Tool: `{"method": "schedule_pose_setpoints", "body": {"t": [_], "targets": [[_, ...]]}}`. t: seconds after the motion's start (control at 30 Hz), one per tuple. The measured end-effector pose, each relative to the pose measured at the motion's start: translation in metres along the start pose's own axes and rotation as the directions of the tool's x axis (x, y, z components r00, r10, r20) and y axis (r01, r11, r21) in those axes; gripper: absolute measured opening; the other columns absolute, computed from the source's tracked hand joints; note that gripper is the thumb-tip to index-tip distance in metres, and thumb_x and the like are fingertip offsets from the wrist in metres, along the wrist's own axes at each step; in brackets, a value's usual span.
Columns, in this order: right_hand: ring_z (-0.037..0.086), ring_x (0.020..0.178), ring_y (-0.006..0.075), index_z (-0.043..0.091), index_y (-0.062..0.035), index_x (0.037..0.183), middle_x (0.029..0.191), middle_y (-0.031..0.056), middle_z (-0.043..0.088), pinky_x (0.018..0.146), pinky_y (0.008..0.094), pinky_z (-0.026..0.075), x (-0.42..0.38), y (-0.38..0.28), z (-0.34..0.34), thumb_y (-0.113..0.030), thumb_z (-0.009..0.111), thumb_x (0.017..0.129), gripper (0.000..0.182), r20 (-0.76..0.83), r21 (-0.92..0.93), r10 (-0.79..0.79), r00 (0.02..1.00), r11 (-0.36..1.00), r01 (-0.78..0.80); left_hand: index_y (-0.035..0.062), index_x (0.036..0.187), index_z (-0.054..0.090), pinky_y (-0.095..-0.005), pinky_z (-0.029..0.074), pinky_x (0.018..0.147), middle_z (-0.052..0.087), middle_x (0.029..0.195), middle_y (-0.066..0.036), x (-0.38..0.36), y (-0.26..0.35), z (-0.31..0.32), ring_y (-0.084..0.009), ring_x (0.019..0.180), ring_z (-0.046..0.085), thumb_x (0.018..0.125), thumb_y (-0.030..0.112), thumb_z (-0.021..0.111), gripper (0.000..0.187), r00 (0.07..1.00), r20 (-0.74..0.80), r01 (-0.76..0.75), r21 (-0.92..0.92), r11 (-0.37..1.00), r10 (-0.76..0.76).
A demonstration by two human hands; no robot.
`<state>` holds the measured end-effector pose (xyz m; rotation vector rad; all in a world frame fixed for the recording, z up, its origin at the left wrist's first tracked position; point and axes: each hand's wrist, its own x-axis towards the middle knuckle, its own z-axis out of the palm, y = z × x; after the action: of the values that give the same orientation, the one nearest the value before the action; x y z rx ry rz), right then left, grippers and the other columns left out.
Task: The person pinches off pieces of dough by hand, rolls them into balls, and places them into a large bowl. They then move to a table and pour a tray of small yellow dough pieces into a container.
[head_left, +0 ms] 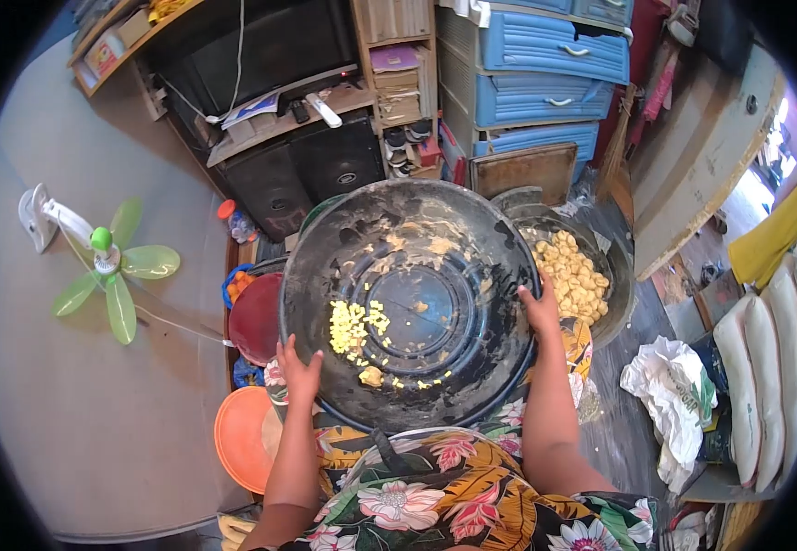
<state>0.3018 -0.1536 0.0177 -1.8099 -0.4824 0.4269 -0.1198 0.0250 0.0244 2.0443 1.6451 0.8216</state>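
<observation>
A large black basin [499, 367] is held tilted in front of my body, its inside smeared with pale dough. Small yellow cubes [348, 326] are heaped at its lower left, and a few are scattered along the bottom. One dough lump [371, 376] lies near them. My left hand [300, 372] grips the basin's lower left rim, thumb over the edge. On the right side, my right hand [539, 305] is closed on the rim, its fingers partly hidden. Beside that hand, a second basin [621, 312] holds many dough pieces [571, 274].
A red bowl [256, 317] and an orange basin [242, 436] stand at left. A green-bladed fan [105, 262] is mounted on the wall. Blue drawers [550, 50] and black speakers [311, 174] are ahead. White sacks [766, 386] and a crumpled bag [669, 395] sit at right.
</observation>
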Motion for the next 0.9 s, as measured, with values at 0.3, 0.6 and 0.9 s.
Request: {"method": "schedule_pose_setpoints", "body": {"t": [0.3,0.6,0.9], "targets": [[0.05,0.101,0.0162,0.044,-0.0026,0.121,0.115,0.0112,0.051,0.089,0.0273,0.038,0.021,0.043,-0.001,-0.014,0.058,0.084,0.041,-0.135,0.578,-0.146,0.98,0.791,0.198,0.0066,0.12,0.048,-0.0428,0.023,0.103,0.032,0.135,-0.023,0.019,-0.006,0.012,-0.0351,0.129,0.024,0.073,0.024,0.066,0.053,0.992,-0.124,-0.066,-0.246,0.967,0.036],[0.052,0.09,0.0137,0.051,-0.0022,0.113,0.099,0.0061,0.057,0.08,0.0262,0.041,0.013,0.035,0.006,-0.014,0.061,0.082,0.035,-0.109,0.405,-0.156,0.982,0.895,0.187,0.0103,0.099,0.062,-0.0369,0.045,0.082,0.057,0.105,-0.013,0.013,0.045,0.072,-0.0288,0.099,0.056,0.065,0.004,0.057,0.035,0.69,0.666,-0.5,0.156,0.852,0.283],[0.051,0.097,0.0233,0.056,-0.0062,0.106,0.108,0.0122,0.052,0.082,0.0319,0.04,0.004,0.031,0.007,-0.014,0.064,0.077,0.031,-0.24,-0.029,-0.352,0.905,0.934,0.355,0.0085,0.089,0.065,-0.0408,0.048,0.072,0.063,0.092,-0.015,0.007,0.034,0.103,-0.0341,0.086,0.06,0.066,0.009,0.062,0.023,0.547,0.828,-0.612,0.297,0.733,0.121]]}}
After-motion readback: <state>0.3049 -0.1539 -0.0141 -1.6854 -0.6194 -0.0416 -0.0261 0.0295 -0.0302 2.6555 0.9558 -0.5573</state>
